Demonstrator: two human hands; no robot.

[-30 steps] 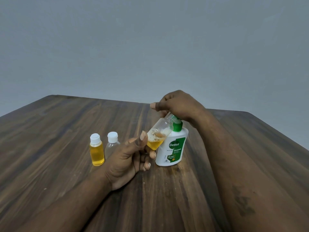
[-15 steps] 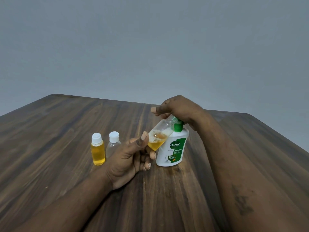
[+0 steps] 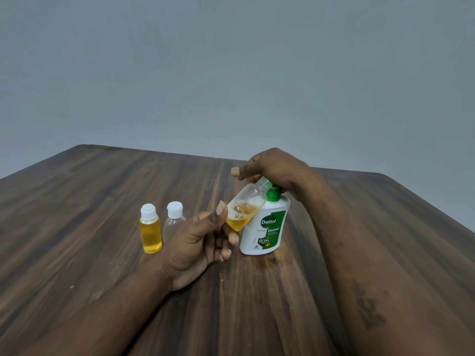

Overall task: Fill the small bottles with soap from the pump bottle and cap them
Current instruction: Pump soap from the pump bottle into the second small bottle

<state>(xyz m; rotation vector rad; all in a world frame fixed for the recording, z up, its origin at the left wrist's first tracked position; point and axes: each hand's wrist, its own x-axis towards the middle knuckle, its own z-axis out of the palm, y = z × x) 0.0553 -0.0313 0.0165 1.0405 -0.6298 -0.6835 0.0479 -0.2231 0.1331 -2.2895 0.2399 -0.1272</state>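
Tilted small bottle [image 3: 245, 201] pinched in left hand [image 3: 198, 242] grip; right hand [image 3: 275, 168] curled over pump bottle [image 3: 267, 227] head. Risk: neck slips off nozzle, soap [image 3: 237, 223] spills on tabletop [image 3: 102, 188].

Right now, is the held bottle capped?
No, the tilted bottle in the left hand has an open neck under the pump.

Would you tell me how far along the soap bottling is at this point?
Done: one small bottle stands full of yellow soap and capped. In hand: the left hand holds an uncapped bottle tilted at the nozzle of the Dettol pump bottle, roughly a third full, while the right hand presses the pump. Left: top it up and cap it, then fill the clear capped bottle, which looks empty.
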